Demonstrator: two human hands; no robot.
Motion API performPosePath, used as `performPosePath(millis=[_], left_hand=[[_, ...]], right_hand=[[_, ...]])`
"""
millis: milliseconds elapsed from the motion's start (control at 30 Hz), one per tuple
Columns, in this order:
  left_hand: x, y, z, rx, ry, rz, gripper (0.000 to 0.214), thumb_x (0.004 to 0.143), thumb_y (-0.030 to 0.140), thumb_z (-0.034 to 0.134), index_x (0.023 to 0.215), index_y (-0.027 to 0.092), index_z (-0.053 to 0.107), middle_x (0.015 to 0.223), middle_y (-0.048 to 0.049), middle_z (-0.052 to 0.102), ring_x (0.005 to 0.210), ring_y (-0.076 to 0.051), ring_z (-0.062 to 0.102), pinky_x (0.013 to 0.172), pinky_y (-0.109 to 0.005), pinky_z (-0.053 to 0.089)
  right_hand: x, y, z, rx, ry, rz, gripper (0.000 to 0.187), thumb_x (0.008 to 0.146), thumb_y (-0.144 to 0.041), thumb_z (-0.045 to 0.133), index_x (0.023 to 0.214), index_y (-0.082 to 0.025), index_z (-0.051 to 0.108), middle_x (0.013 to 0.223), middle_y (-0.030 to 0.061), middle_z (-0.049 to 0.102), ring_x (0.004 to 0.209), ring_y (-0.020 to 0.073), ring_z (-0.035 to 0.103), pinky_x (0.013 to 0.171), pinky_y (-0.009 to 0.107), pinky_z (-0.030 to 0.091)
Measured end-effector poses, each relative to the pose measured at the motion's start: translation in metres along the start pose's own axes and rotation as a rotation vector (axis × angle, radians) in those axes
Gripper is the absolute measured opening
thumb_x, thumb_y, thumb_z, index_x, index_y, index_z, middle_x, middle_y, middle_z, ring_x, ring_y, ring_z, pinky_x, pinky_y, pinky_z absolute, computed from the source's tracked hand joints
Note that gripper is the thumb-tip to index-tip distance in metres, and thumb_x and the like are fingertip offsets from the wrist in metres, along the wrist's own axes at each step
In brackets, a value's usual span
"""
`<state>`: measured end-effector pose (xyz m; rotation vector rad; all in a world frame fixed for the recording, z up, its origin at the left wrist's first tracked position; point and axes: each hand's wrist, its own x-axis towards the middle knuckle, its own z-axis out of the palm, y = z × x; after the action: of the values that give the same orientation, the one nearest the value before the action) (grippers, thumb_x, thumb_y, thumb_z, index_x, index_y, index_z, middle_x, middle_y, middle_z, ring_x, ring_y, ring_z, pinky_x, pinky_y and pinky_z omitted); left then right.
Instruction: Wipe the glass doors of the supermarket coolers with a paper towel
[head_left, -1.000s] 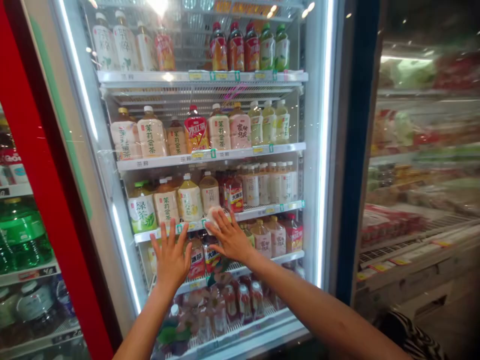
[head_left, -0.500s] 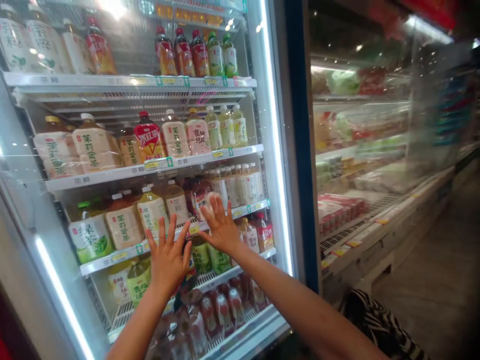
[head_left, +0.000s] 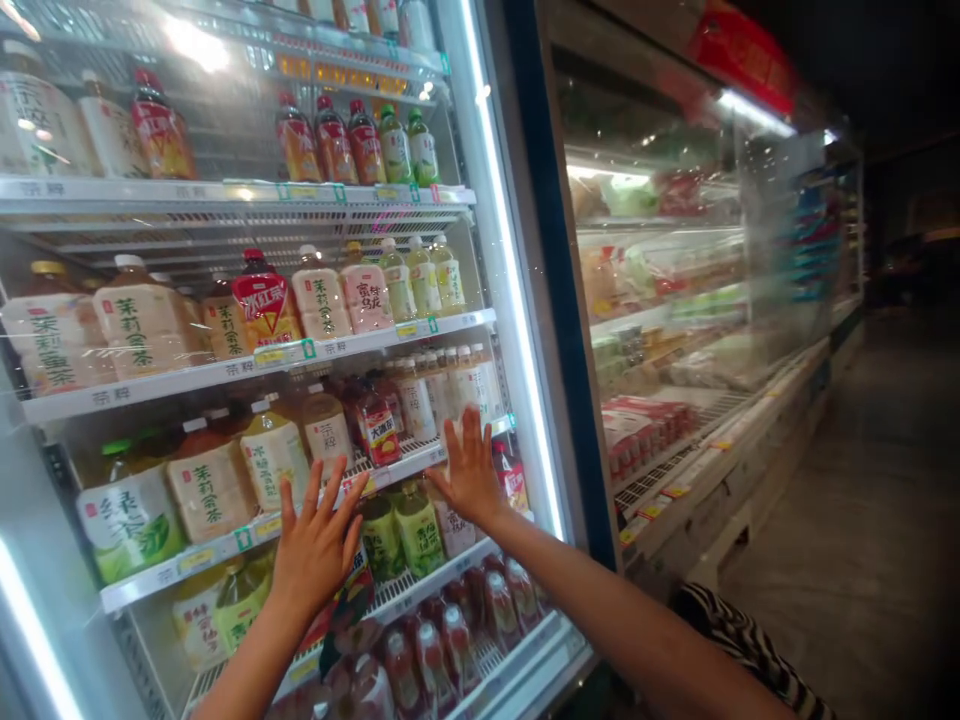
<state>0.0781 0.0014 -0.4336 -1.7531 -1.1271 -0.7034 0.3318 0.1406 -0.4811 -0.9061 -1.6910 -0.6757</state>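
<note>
Head view: left hand (head_left: 315, 545) and right hand (head_left: 471, 475), fingers spread, press flat on glass door (head_left: 225, 330), bottles (head_left: 397, 520) behind them.

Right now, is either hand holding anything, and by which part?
Nothing is held. The left hand and right hand are spread open, palms flat against the glass door of the drinks fridge.

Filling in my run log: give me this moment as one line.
left hand: flat on glass door | right hand: flat on door | bottles behind

Glossy glass door (head_left: 225, 330) fronts white wire shelves (head_left: 240, 365) of shiny plastic bottles (head_left: 322, 300).
</note>
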Motion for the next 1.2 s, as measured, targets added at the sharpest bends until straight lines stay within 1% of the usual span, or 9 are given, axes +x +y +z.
performPosePath(millis=[133, 333, 533, 700, 833, 933, 1000, 1100, 1200], left_hand=[[0.001, -0.002, -0.004, 0.023, 0.036, 0.016, 0.07, 0.095, 0.038, 0.06, 0.159, 0.038, 0.031, 0.168, -0.0044, 0.03, 0.16, -0.03, 0.012, 0.129, -0.063, -0.002], [-0.015, -0.019, -0.013, 0.063, 0.037, -0.031, 0.071, 0.095, 0.04, 0.061, 0.159, 0.038, 0.031, 0.168, -0.0034, 0.029, 0.16, -0.03, 0.013, 0.13, -0.061, -0.002], [-0.048, -0.053, -0.034, 0.112, 0.022, -0.085, 0.069, 0.095, 0.04, 0.06, 0.158, 0.04, 0.033, 0.168, -0.0014, 0.029, 0.16, -0.029, 0.012, 0.13, -0.06, -0.001], [-0.066, -0.074, -0.046, 0.151, 0.025, -0.154, 0.07, 0.096, 0.04, 0.059, 0.159, 0.037, 0.03, 0.17, -0.0032, 0.024, 0.161, -0.03, 0.008, 0.13, -0.061, -0.001], [-0.084, -0.084, -0.057, 0.155, 0.02, -0.192, 0.071, 0.096, 0.039, 0.058, 0.16, 0.038, 0.029, 0.17, -0.0032, 0.025, 0.161, -0.03, 0.009, 0.13, -0.062, 0.0], [-0.095, -0.094, -0.068, 0.142, 0.026, -0.222, 0.071, 0.097, 0.035, 0.057, 0.16, 0.038, 0.026, 0.17, -0.0036, 0.024, 0.16, -0.031, 0.01, 0.129, -0.064, 0.002], [-0.101, -0.101, -0.072, 0.132, 0.035, -0.246, 0.072, 0.097, 0.032, 0.056, 0.161, 0.039, 0.023, 0.171, -0.0039, 0.021, 0.16, -0.033, 0.01, 0.128, -0.067, 0.003], [-0.105, -0.106, -0.075, 0.125, 0.035, -0.274, 0.074, 0.097, 0.031, 0.056, 0.161, 0.04, 0.02, 0.172, -0.0039, 0.017, 0.16, -0.034, 0.008, 0.127, -0.07, 0.003], [-0.11, -0.107, -0.079, 0.133, 0.019, -0.291, 0.075, 0.097, 0.032, 0.056, 0.161, 0.039, 0.019, 0.172, -0.0042, 0.015, 0.16, -0.034, 0.007, 0.127, -0.07, 0.002]], right_hand=[[-0.015, -0.013, -0.001, 0.027, -0.052, -0.155, 0.106, 0.096, -0.057, 0.058, 0.165, -0.023, -0.014, 0.171, 0.0148, -0.022, 0.159, 0.038, -0.011, 0.123, 0.069, 0.025], [0.021, -0.061, 0.006, 0.06, -0.026, -0.132, 0.106, 0.096, -0.057, 0.058, 0.165, -0.015, -0.01, 0.17, 0.0208, -0.02, 0.159, 0.0433, -0.008, 0.124, 0.071, 0.017], [0.001, -0.111, 0.009, 0.126, -0.094, -0.499, 0.101, 0.093, -0.066, 0.057, 0.167, -0.026, 0.001, 0.175, 0.0074, -0.008, 0.161, 0.0308, -0.004, 0.129, 0.058, 0.016], [0.042, -0.162, 0.012, 0.136, -0.064, -0.327, 0.102, 0.096, -0.061, 0.057, 0.167, -0.015, 0.001, 0.172, 0.0207, -0.011, 0.159, 0.0426, -0.006, 0.124, 0.071, 0.013], [0.032, -0.185, 0.012, 0.138, -0.109, -0.518, 0.101, 0.092, -0.063, 0.062, 0.166, -0.014, 0.014, 0.172, 0.0212, 0.003, 0.16, 0.0411, 0.001, 0.124, 0.069, 0.014], [0.03, -0.19, 0.01, 0.139, -0.149, -0.67, 0.094, 0.089, -0.067, 0.063, 0.164, -0.023, 0.027, 0.173, 0.0112, 0.017, 0.161, 0.0314, 0.008, 0.129, 0.057, 0.016], [0.046, -0.197, 0.008, 0.131, -0.157, -0.657, 0.09, 0.092, -0.068, 0.057, 0.164, -0.023, 0.026, 0.173, 0.01, 0.015, 0.161, 0.03, 0.007, 0.129, 0.055, 0.014], [0.07, -0.216, 0.01, 0.107, -0.128, -0.493, 0.094, 0.097, -0.067, 0.05, 0.165, -0.012, 0.018, 0.173, 0.0199, 0.004, 0.16, 0.0387, -0.001, 0.127, 0.066, 0.008], [0.067, -0.232, 0.011, 0.113, -0.141, -0.629, 0.094, 0.095, -0.068, 0.051, 0.165, -0.012, 0.021, 0.173, 0.0184, 0.008, 0.161, 0.0375, -0.002, 0.127, 0.066, 0.007]])
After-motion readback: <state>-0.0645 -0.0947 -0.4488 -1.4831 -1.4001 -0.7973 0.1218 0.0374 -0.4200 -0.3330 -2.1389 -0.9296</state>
